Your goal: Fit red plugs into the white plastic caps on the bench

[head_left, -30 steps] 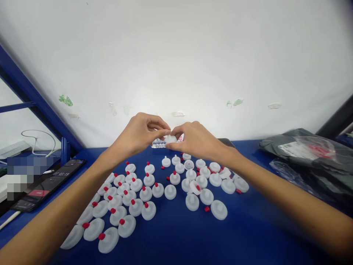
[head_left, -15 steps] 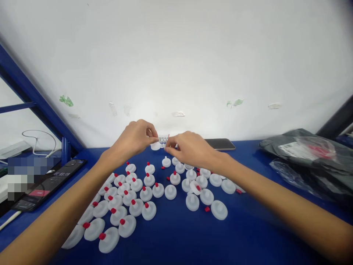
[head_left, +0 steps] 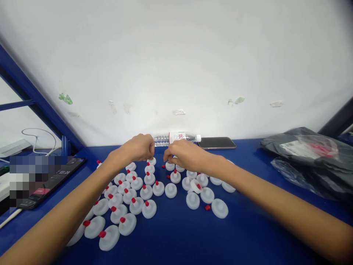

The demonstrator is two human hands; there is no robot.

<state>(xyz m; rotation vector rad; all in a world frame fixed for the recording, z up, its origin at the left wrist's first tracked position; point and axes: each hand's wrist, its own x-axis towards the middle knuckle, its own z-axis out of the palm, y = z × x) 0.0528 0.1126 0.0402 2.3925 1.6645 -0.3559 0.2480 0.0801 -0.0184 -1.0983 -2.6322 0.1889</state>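
Note:
Past the left group, my left hand (head_left: pixel 142 147) is closed, its fingertips down at a translucent white disc (head_left: pixel 151 161) low to the blue table. The top of that disc is hidden by the fingers. My right hand (head_left: pixel 183 152) bends over another white disc (head_left: pixel 170 166), thumb and finger closed around its upper part. Under my left forearm lie many round white discs (head_left: pixel 127 224) with a short stem and a red cap (head_left: pixel 122 220). On the right, several discs (head_left: pixel 220 208) show bare stems, and a loose red cap (head_left: pixel 207 208) lies beside one.
A clear water bottle (head_left: pixel 178 137) lies on its side against the wall, next to a dark phone (head_left: pixel 217 142). Another phone (head_left: pixel 52 184) with a lit screen leans at the left. Dark plastic bags (head_left: pixel 300 147) lie at the right on the blue table (head_left: pixel 176 239).
My left hand has lowered its disc from beside the bottle to the back of the left group. My right hand has moved down and nearer onto a disc, uncovering the bottle.

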